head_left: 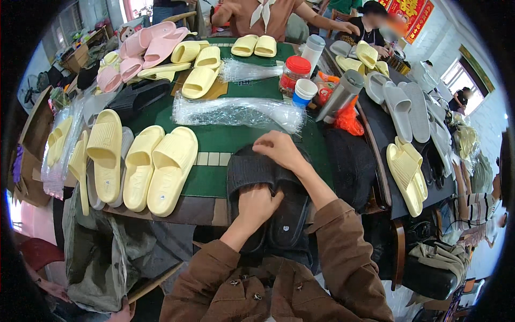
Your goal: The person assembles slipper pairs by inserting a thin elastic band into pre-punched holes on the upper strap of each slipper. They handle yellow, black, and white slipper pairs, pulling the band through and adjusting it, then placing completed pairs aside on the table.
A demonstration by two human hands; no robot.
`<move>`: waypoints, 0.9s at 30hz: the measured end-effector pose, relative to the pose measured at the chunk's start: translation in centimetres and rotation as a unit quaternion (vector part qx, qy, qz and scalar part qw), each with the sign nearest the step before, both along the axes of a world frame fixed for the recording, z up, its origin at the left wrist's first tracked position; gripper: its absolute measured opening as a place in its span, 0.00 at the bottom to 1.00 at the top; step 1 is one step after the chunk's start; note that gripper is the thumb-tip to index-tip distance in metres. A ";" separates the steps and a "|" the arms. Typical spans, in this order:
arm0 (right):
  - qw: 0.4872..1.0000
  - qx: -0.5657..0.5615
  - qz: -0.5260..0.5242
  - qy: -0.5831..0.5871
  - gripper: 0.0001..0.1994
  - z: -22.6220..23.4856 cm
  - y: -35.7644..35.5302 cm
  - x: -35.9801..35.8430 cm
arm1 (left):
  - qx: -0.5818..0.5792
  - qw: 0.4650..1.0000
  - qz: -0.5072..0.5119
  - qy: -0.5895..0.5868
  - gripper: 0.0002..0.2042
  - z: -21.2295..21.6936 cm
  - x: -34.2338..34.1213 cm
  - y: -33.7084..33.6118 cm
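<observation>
A pair of black slippers (286, 222) lies side by side at the table's near edge, toes pointing away from me. My left hand (256, 205) reaches under the strap of the left slipper; its fingers are hidden inside, and its thumb lies against the inner side, by the right slipper. Over the toe end, my right hand (279, 150) has its fingers curled and its thumb and fingertips together. Whatever sits in that pinch is too small to make out. Just beyond lies a bundle of thin clear plastic strands (236, 114).
Pale yellow slippers (174, 172) stand on the left, pink slippers (159, 48) behind them. A grey tumbler (341, 96), a red-lidded jar (294, 75) and a white-and-blue cup (304, 92) stand right of centre. Grey slippers (398, 104) cover the right table. A person (268, 19) sits opposite.
</observation>
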State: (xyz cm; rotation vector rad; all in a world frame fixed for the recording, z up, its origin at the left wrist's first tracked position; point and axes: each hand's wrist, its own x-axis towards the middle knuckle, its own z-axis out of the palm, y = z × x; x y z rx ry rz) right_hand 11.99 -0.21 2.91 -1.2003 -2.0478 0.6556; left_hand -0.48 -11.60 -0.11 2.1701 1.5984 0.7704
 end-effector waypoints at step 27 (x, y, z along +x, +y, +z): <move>0.904 -0.081 -0.139 0.396 0.07 -1.7 -0.7 1.9 | 0.079 0.988 -0.033 -0.129 0.09 7.2 -2.3 5.0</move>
